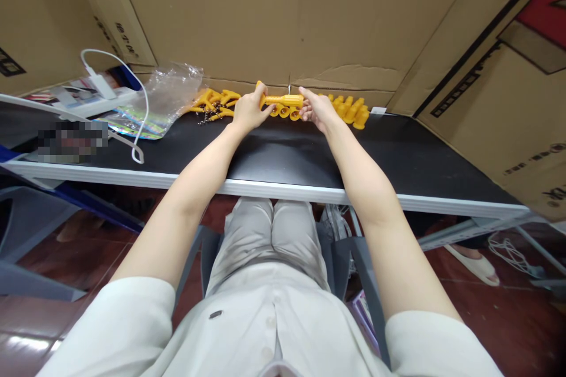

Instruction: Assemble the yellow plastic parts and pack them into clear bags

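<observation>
A black tabletop with a pale edge (424, 147) is seen, walled in behind by brown cardboard boxes (354, 17), with a red-brown floor below. A yellow ribbed plastic rod (285, 100) is held just above the top's far side — its long axis level, running left to right. Its left end is gripped by the closed left hand (250, 109) and its right end is pinched by the right hand (318, 111). Small yellow plastic parts (351, 111) are heaped beside both hands.

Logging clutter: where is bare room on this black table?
Bare: black tabletop right of the right hand, plus front strip. Crowded: the back, where left hand and right grip a yellow ribbed stick among yellow plastic pieces; clear plastic bag, white cable leftward.
</observation>
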`<action>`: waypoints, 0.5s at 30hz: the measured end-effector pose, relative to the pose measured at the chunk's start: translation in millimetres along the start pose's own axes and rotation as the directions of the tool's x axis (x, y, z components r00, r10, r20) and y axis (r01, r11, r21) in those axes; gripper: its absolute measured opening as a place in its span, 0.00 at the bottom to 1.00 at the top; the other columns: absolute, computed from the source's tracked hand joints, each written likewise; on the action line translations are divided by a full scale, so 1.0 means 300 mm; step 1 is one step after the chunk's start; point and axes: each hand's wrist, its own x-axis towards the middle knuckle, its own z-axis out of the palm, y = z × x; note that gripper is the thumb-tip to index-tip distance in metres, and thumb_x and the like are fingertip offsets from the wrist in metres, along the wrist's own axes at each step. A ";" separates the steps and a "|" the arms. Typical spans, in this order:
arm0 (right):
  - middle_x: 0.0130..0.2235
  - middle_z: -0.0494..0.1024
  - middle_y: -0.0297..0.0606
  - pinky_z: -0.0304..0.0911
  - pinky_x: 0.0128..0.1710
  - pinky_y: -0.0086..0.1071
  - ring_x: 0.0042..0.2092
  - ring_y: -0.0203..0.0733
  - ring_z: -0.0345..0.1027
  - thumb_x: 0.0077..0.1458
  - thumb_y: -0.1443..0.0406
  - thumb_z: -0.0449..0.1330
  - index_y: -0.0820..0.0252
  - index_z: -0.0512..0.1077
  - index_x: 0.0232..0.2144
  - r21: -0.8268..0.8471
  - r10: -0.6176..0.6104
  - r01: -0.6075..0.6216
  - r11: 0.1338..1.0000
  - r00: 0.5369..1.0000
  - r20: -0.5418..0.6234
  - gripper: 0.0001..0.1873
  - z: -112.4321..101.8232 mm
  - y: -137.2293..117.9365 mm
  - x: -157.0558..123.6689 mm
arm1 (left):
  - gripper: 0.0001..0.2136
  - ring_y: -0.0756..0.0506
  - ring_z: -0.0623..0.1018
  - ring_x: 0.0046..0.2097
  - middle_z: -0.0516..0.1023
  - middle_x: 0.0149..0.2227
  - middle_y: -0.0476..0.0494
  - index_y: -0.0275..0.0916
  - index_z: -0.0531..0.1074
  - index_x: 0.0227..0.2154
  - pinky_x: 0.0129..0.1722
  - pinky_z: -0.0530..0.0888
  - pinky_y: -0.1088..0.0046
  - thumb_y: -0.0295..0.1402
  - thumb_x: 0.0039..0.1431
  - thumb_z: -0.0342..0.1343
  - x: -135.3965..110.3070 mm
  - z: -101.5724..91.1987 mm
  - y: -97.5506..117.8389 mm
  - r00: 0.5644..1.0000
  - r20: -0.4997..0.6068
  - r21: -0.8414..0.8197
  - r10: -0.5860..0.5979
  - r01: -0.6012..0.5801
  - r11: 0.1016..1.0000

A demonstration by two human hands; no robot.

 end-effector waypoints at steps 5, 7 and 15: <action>0.22 0.69 0.31 0.66 0.20 0.26 0.22 0.34 0.66 0.63 0.37 0.67 0.60 0.75 0.38 0.014 0.017 -0.017 1.000 1.000 0.008 0.31 0.000 0.001 0.004 | 0.22 0.34 0.84 0.52 0.86 0.47 0.38 0.44 0.72 0.61 0.51 0.76 0.62 0.40 0.65 0.58 -0.014 -0.028 0.037 0.998 0.033 0.041 -0.045 0.044 0.998; 0.22 0.70 0.31 0.66 0.20 0.25 0.22 0.34 0.65 0.63 0.36 0.66 0.60 0.76 0.40 0.012 0.025 -0.025 1.000 0.999 0.020 0.32 0.001 0.001 0.006 | 0.23 0.33 0.84 0.53 0.86 0.49 0.37 0.43 0.72 0.62 0.51 0.76 0.61 0.40 0.66 0.57 -0.018 -0.035 0.046 0.997 0.042 0.060 -0.057 0.055 0.997; 0.26 0.73 0.33 0.67 0.21 0.26 0.23 0.33 0.65 0.66 0.38 0.64 0.59 0.77 0.44 0.027 0.030 -0.030 0.999 0.999 0.017 0.30 0.004 -0.002 0.007 | 0.22 0.33 0.83 0.55 0.85 0.49 0.37 0.44 0.71 0.61 0.52 0.77 0.62 0.40 0.66 0.58 -0.017 -0.022 0.030 1.000 0.001 0.038 -0.013 0.013 0.999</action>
